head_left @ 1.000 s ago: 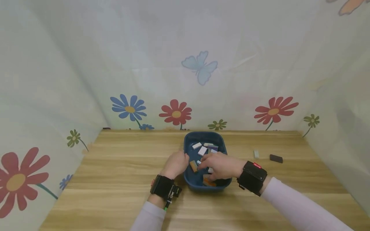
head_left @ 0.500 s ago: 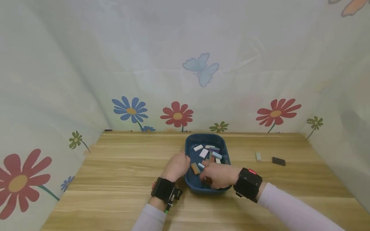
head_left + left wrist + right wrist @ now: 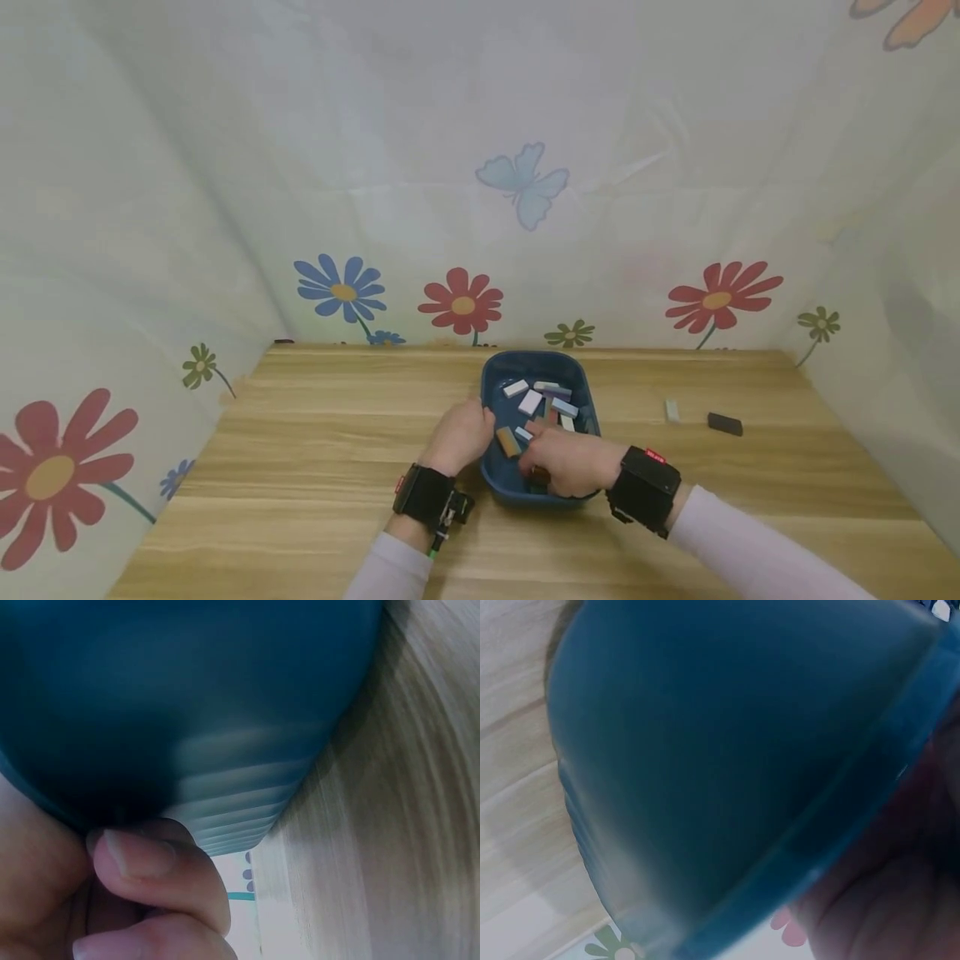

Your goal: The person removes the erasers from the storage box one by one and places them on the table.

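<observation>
"What's closest to the near edge?"

"Two pale sleeves (image 3: 392,568) and two black wrist straps (image 3: 423,493), then two hands. The left hand (image 3: 461,435) has its fingers curled, pinching the rim on the left. The right hand (image 3: 570,458) reaches inside with bent fingers; their tips are hidden, so I can't tell how far apart they are or what they hold."

"Inside what?"

"One dark blue bin (image 3: 517,498), standing upright on the desk (image 3: 352,433) between its left and right edges, long axis running near to far."

"How many blocks in it?"

"At least nine. The orange block (image 3: 508,442) slants, its far end leftward; past it, the light blue block (image 3: 564,408) lies more crosswise."

"Any outside?"

"Two, toward the desk's right edge: the dark block (image 3: 725,423) lies nearly crosswise, and the pale block (image 3: 671,410) points at the far edge."

"And beyond that edge?"

"A white backdrop (image 3: 375,183) with two red flowers (image 3: 462,306) straight ahead."
</observation>
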A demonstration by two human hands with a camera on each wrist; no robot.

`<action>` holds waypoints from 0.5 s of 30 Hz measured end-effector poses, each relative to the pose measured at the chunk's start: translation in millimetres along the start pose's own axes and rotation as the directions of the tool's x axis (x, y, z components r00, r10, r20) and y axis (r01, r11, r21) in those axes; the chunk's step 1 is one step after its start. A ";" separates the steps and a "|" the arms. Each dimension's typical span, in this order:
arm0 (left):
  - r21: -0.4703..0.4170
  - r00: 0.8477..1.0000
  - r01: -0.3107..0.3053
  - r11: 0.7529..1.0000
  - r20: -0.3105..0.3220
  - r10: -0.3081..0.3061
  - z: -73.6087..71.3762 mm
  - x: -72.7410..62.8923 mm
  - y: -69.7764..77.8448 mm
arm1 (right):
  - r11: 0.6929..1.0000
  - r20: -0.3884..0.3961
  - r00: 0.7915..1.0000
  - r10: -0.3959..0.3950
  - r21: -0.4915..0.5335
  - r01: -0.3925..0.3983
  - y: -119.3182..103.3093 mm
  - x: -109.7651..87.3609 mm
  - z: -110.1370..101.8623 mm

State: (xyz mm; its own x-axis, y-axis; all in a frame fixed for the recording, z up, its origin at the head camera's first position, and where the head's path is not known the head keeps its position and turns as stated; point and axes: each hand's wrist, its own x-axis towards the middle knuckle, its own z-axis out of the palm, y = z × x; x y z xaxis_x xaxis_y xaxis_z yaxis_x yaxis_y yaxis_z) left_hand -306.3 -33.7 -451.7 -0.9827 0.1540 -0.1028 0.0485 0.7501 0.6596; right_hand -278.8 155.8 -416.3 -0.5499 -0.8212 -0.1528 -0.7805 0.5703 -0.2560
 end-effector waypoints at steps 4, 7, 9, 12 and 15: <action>-0.002 1.000 -0.007 1.000 -0.001 0.007 2.0 1.0 -0.9 | 0.998 -0.015 0.999 -0.051 -0.024 0.051 1.5 -1.3 0.8; 0.002 1.000 -0.024 1.000 -0.016 0.024 2.5 2.0 -0.8 | 0.997 -0.027 0.997 -0.070 -0.038 0.069 3.2 -1.6 1.2; 0.010 0.999 -0.030 1.000 -0.023 0.030 2.4 2.0 -0.2 | 0.998 -0.027 0.998 -0.058 -0.027 0.057 4.1 -1.5 1.7; 0.017 0.999 -0.033 0.999 -0.026 0.034 2.3 1.3 -0.3 | 0.999 -0.019 0.999 -0.049 -0.010 0.049 5.0 -1.3 2.9; 0.009 0.999 -0.028 1.000 -0.020 0.028 2.0 0.7 -0.6 | 0.999 -0.028 0.999 -0.045 -0.001 0.045 5.1 -2.6 1.7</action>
State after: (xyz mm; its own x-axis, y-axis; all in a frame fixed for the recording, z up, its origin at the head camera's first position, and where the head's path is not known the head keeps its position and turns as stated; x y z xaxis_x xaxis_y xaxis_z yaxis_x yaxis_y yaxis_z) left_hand -306.7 -32.7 -453.6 -0.9843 0.1622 -0.0697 0.0774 0.7515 0.6552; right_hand -280.8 160.8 -418.8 -0.5225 -0.8450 -0.1139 -0.8048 0.5329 -0.2614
